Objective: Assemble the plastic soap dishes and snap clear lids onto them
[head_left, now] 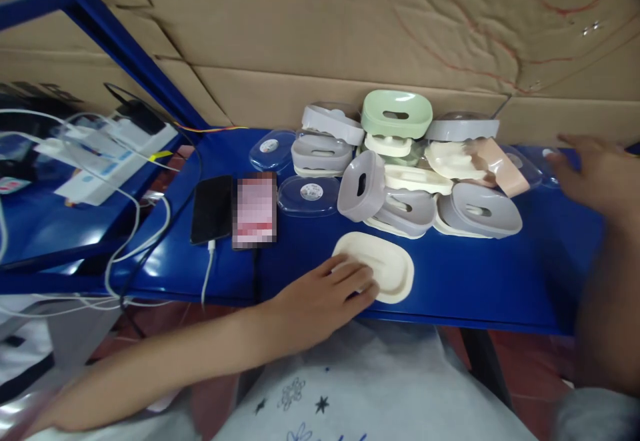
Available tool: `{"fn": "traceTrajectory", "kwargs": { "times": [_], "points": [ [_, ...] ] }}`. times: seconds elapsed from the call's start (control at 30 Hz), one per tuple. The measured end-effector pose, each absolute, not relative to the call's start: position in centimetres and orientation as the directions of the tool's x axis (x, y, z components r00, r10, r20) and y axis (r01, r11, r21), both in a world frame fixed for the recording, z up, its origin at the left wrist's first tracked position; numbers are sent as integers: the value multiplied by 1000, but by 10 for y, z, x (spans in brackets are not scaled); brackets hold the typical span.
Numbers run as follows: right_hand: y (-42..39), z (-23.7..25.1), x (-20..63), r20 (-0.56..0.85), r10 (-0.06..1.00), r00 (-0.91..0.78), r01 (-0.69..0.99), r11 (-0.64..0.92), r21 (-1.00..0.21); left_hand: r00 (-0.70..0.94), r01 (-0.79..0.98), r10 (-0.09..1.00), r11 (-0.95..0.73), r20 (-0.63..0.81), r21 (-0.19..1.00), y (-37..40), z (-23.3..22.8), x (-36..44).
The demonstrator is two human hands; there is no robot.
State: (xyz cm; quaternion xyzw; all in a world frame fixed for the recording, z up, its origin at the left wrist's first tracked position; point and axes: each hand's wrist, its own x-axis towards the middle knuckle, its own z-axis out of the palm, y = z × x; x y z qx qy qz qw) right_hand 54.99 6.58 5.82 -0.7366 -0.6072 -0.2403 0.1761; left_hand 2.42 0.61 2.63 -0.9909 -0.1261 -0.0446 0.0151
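My left hand point(340, 294) rests with its fingers spread over the left part of a cream oval soap dish tray point(393, 264), which lies flat near the table's front edge. At the far right, my right hand point(593, 171) is partly blurred, its fingers apart beside a clear plastic lid point(530, 167). Behind the tray sit several soap dishes in a loose pile: a grey one point(493, 211) at the right, a tilted grey one point(353, 187), a green one point(397, 117) on top and a peach piece point(503, 167).
Clear lids with round stickers point(300, 195) lie left of the pile. Farther left are a black phone point(211, 211) on a white cable and a blurred-out pink item point(254, 211). A power strip point(117, 161) with tangled cords stands at the left. Cardboard point(300, 21) walls the back.
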Motion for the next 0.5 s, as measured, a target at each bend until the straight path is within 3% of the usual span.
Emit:
{"fn": "traceTrajectory", "kwargs": {
  "times": [0.03,0.17,0.23,0.3,0.4,0.5],
  "points": [
    [60,66,526,550,834,46,998,-62,10,970,217,213,-976,116,-24,9,26,28],
    [30,83,411,627,716,-308,896,440,-62,978,86,62,-989,197,-118,30,26,38],
    [16,77,360,563,606,-562,752,658,42,955,5,-35,-991,293,-135,44,27,38],
    [6,67,327,542,525,-656,676,727,115,897,-11,-68,-991,436,-131,58,31,36],
    [-2,50,305,558,480,-677,631,768,106,791,195,102,-977,603,-90,73,37,32],
    [-3,40,303,565,455,-689,603,792,98,730,447,360,-894,581,-8,82,38,31]
  ]
}}
